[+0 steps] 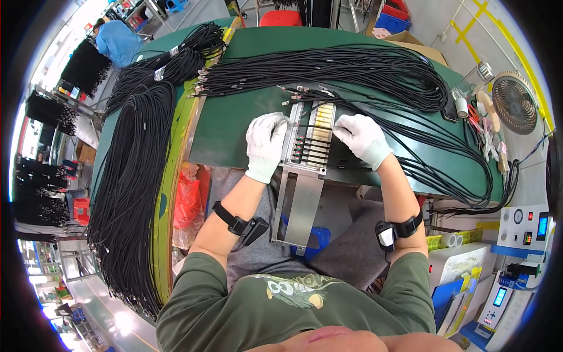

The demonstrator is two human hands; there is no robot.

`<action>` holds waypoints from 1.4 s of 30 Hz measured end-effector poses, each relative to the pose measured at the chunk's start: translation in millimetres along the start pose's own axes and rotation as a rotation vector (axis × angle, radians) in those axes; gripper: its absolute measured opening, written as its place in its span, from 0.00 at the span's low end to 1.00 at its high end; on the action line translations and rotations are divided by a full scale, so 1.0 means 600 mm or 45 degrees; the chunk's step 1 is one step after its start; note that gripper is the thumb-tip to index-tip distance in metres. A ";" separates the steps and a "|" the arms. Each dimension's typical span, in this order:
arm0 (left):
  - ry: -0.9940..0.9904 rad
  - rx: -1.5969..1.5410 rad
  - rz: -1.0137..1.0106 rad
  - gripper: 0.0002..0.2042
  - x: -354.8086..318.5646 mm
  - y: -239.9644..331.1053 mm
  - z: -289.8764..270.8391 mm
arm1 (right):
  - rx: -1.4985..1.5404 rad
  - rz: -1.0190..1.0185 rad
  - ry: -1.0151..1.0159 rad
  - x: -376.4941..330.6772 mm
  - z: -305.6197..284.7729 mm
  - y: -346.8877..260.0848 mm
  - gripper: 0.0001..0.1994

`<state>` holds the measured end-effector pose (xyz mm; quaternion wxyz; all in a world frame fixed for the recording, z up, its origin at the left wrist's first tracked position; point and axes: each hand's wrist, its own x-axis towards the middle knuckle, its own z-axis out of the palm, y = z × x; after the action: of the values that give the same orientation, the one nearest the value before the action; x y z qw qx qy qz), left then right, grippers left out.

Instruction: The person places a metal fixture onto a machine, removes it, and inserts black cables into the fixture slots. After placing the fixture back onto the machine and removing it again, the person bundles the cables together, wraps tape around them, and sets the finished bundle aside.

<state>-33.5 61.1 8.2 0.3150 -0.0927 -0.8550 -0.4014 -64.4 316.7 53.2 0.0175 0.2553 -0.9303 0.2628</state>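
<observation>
A metal fixture [305, 196] juts over the near edge of the green table, between my two hands. Several short rows of black cable ends [311, 149] lie across its slots, beside a pale yellowish strip [324, 117]. My left hand [265, 142], white-gloved, pinches at the fixture's left side, on one end of a black cable [311, 125] stretched across the slots. At the right side, my gloved right hand [362, 141] has its fingertips closed on the same cable. The fingers partly hide the cable's ends. More loose black cables [434, 138] trail rightward from the fixture.
A long cable bundle [328, 70] lies across the back of the green table [226, 126]. Another bundle [132, 188] hangs over the yellow-green divider [170, 205] at left. A fan [514, 102] and hand tools [488, 132] stand at right. A person in blue [117, 42] is far left.
</observation>
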 end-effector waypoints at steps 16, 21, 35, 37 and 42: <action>-0.005 0.048 0.109 0.04 -0.004 -0.017 0.007 | -0.061 0.006 -0.151 -0.009 -0.014 0.008 0.13; 0.027 0.053 0.115 0.04 -0.006 -0.017 0.010 | -0.103 0.018 -0.126 -0.010 -0.011 0.006 0.13; -0.606 0.441 0.404 0.19 0.009 0.059 0.006 | -0.274 -0.040 0.299 0.003 0.004 0.023 0.14; -0.628 0.416 0.403 0.17 0.014 0.058 0.006 | -0.405 0.013 0.571 0.021 0.003 0.042 0.13; -0.672 0.292 0.331 0.15 0.017 0.044 0.011 | -0.399 0.199 0.466 0.042 0.000 0.074 0.08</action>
<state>-33.8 82.4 27.8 0.1392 -0.2661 -0.9279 -0.2210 -108.0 337.3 35.9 0.2047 0.1248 -0.9579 0.1580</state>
